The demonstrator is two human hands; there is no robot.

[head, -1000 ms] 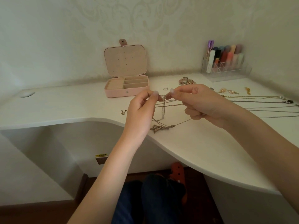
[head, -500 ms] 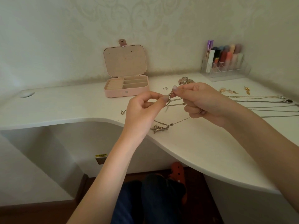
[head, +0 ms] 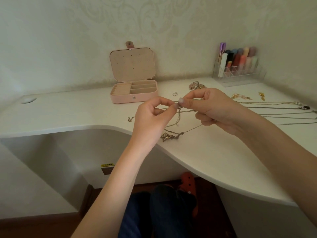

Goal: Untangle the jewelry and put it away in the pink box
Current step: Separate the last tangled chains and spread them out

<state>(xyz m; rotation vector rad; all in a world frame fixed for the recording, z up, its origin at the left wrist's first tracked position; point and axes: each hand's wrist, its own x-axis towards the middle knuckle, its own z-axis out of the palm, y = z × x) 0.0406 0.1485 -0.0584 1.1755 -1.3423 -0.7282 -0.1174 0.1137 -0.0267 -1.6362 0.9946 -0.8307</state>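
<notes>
My left hand [head: 151, 117] and right hand [head: 211, 109] each pinch the tangled chains [head: 178, 115] just above the desk [head: 197, 152], fingertips nearly touching. I judge I'm mid-untangling; next I need a gentle pull apart at the knot. The pink box [head: 133, 93] sits open behind, apparently empty.

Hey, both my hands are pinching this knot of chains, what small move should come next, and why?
Probably ease the pinches apart gently: left hand and right hand meet on the tangled chains, loops trail to the desk, and the pink box stands open.
</notes>
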